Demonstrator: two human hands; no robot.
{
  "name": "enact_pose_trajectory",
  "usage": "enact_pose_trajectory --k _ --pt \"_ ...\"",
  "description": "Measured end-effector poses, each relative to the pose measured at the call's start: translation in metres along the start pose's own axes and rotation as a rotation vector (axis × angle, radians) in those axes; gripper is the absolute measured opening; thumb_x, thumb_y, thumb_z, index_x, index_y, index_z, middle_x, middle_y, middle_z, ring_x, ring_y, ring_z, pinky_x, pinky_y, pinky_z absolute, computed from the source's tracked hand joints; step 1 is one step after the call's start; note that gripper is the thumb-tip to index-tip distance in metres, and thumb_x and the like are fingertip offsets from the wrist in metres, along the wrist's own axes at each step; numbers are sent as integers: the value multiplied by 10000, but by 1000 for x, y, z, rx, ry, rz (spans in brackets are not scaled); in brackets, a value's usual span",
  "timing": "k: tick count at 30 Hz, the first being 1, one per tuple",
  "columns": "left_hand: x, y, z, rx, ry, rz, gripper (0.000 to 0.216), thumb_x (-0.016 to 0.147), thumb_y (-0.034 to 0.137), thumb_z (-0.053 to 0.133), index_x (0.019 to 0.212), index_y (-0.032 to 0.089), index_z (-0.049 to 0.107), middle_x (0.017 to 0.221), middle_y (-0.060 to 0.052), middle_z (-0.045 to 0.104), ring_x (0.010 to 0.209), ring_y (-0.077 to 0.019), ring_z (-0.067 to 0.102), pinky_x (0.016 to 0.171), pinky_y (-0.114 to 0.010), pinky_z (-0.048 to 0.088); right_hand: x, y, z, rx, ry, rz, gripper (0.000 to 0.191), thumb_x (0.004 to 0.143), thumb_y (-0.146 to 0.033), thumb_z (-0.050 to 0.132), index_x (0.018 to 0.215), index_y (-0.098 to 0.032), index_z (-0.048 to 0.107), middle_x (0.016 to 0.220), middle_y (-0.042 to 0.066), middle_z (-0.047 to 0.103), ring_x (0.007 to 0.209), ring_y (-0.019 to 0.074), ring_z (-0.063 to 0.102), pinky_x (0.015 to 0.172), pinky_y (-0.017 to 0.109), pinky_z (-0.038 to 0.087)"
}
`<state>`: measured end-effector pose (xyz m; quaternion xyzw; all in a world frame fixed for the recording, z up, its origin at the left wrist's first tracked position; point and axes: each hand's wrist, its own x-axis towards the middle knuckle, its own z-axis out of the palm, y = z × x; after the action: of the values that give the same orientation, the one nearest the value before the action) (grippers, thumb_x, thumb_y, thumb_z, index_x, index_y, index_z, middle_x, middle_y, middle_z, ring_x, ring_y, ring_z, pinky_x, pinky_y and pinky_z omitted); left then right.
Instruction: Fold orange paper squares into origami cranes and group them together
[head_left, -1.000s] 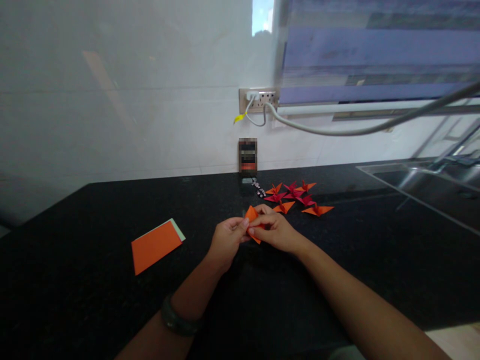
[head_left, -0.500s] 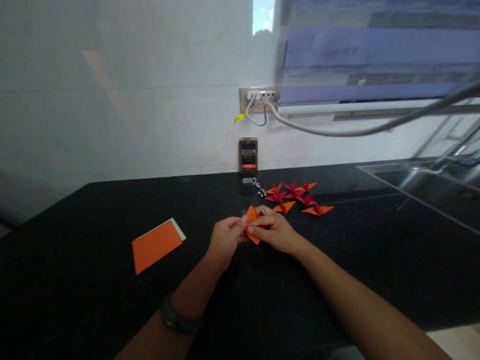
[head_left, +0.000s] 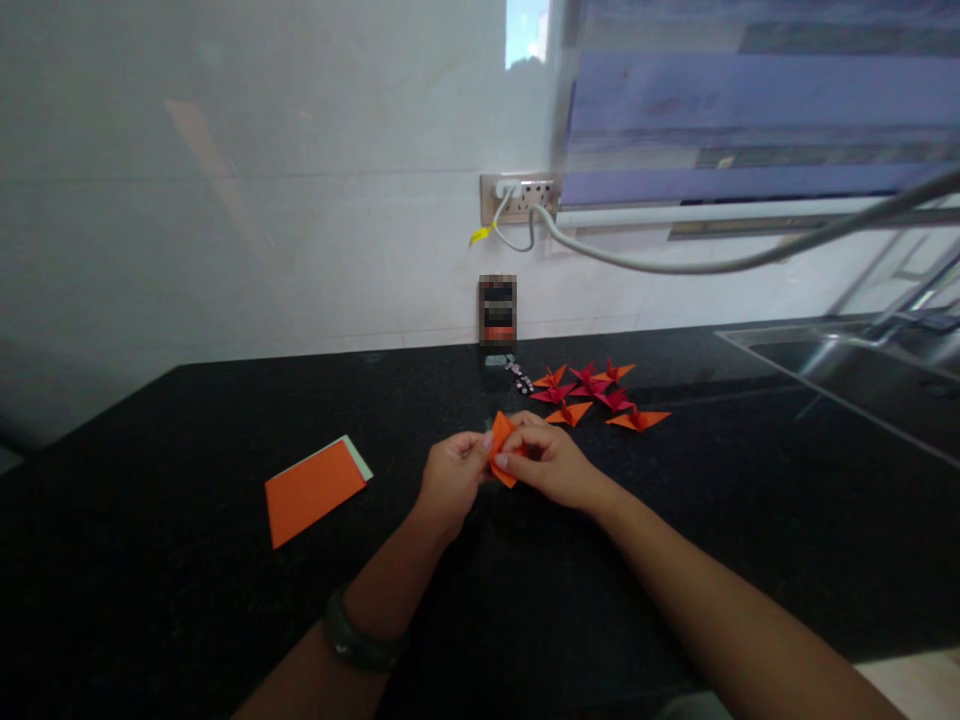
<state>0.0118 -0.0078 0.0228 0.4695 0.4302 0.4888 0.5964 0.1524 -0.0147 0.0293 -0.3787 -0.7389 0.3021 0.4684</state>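
Observation:
A small piece of folded orange paper is held between both hands over the dark counter, its points facing away from me and toward me. My left hand pinches its left edge between thumb and fingers. On the other side, my right hand grips the right part with thumb and bent index finger, partly covering the folds. Just beyond the right hand sit several folded paper cranes in orange and red. Off to the left lies a stack of orange paper with a pale green sheet showing at its edge.
A phone-like device, blurred out, leans on the wall, with a beaded strap before it. Above is a wall socket with a plug and grey cable. A metal sink is set into the counter at right.
The right index finger has bent and drawn back slightly on the folded paper, whose shape has shifted a little. Both hands stay in the same place.

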Motion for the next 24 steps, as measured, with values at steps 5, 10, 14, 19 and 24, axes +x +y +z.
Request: enact_pose_trajectory --k 5,10,14,19,24 --pt "1 -1 0 -47 -21 -8 255 638 357 647 680 107 623 581 -17 622 536 -118 569 549 -244 469 0 8 0 13 155 43 32 713 -150 549 722 -177 563 748 13 526 703 126 504 640 265 423" --pt "0 -2 1 -39 -33 -36 284 640 363 651 738 97 631 625 -39 636 566 -131 586 593 -276 483 1 16 4 -38 225 70 79 703 -129 523 749 -188 549 709 -3 519 622 107 480 554 231 404" --pt "0 -3 0 -11 -45 -50 314 613 369 673 767 97 635 652 -51 647 579 -137 590 575 -265 472 1 14 5 -92 242 28 101 700 -110 508 747 -186 556 725 5 527 647 113 492 570 235 405" --pt "1 -4 0 -4 -25 -53 288 591 342 689 744 104 634 620 -42 648 547 -128 584 524 -231 449 0 8 5 -98 244 14 101 692 -109 506 738 -183 558 723 8 525 629 112 493 551 232 402" --pt "0 -2 1 85 34 4 238 595 328 685 657 107 622 526 -15 609 453 -98 530 441 -194 402 -1 5 8 -99 207 8 106 698 -118 512 755 -188 567 732 10 522 646 115 497 540 225 399"
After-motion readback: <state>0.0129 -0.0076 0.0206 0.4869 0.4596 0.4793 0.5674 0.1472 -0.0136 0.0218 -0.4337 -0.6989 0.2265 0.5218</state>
